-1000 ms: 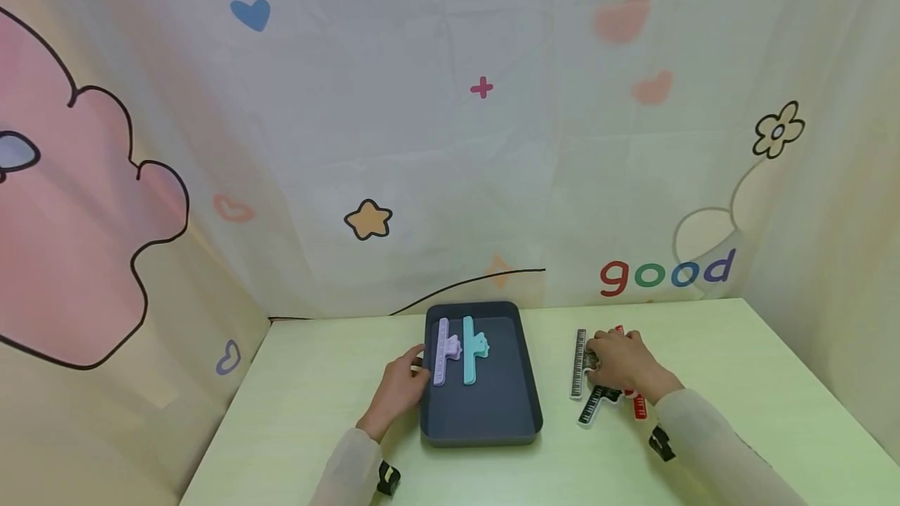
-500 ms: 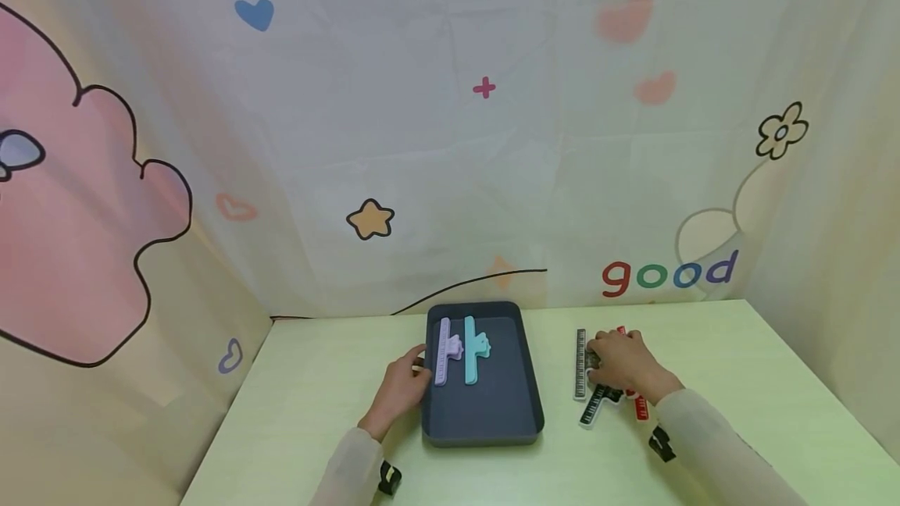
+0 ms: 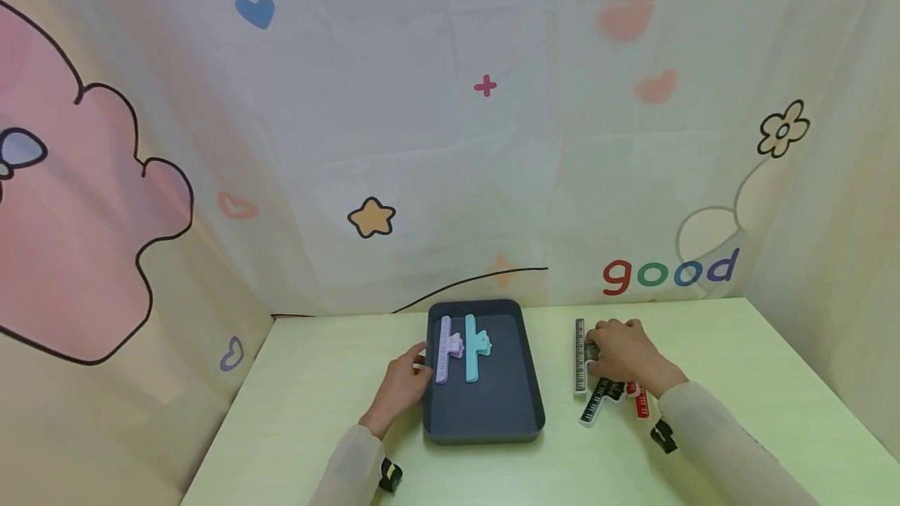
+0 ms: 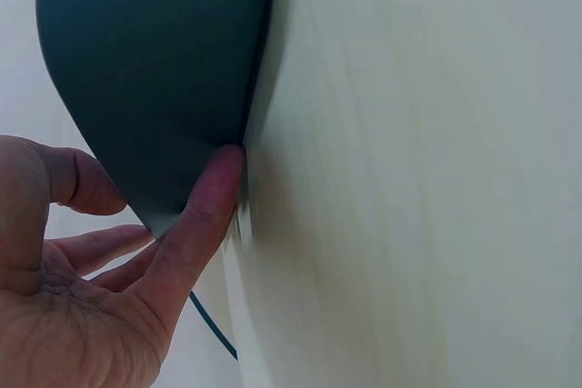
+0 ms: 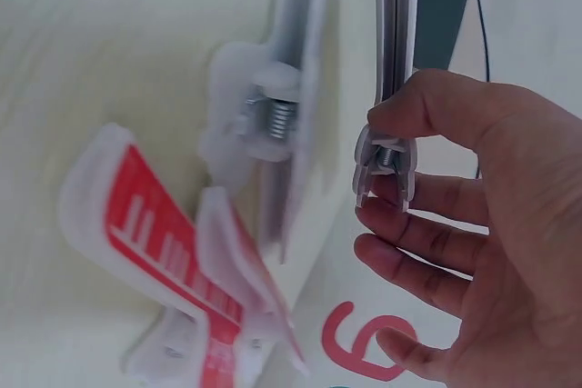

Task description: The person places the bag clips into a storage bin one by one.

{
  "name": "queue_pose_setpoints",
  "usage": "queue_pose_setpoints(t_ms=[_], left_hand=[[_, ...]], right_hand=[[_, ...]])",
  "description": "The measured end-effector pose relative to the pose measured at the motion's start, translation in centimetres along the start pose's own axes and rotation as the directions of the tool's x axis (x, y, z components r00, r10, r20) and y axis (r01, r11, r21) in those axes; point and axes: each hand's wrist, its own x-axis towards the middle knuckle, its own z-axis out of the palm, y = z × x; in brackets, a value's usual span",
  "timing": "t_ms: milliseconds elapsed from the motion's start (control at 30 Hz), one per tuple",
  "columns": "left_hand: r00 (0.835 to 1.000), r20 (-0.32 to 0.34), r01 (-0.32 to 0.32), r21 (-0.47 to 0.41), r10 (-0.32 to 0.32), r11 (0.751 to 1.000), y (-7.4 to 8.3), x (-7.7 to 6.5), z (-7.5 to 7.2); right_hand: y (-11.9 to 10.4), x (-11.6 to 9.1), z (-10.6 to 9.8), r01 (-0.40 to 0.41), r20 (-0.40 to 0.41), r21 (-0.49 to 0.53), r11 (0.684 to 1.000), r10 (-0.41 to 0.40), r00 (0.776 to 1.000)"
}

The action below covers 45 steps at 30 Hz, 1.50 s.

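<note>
The clip I pinch (image 3: 580, 369) is black with white bars. From my right hand (image 3: 626, 350): black-and-white clip (image 3: 594, 403) at seven o'clock, red clip (image 3: 643, 404) with pale bars at five, dark grey tray (image 3: 485, 416) at nine, with lilac clip (image 3: 444, 350) and turquoise clip (image 3: 471, 350).

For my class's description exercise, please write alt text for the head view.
A person's right hand holds a black keyboard-patterned clip beside another black clip and a red clip on a pale table, while the left hand touches a dark grey tray holding a lavender clip and a turquoise clip.
</note>
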Motion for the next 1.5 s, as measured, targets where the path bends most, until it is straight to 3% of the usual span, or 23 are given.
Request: queue_pose_setpoints(t_ms=[400,900,1133,1500], left_hand=[[1.000,0.011,0.014,0.016,-0.014,1.000,0.4,-0.1,0.0],[1.000,0.003,0.016,0.012,-0.016,1.000,0.1,0.1,-0.1],[0.999,0.025,0.035,0.022,-0.036,0.999,0.0,0.0,0.1],[0.999,0.019,0.033,0.018,-0.033,0.999,-0.2,0.1,0.0]], right_hand=[[-0.8,0.2,-2.8,0.039,-0.068,0.020,0.999,-0.038,0.997],[-3.6,1.6,-5.8,0.122,-0.120,-0.004,0.992,-0.122,0.985],[-4.8,2.3,-6.1,0.155,-0.128,-0.002,0.988,-0.154,0.980],[-7.6,4.3,-6.2,0.168,-0.078,0.036,0.985,-0.165,0.983]])
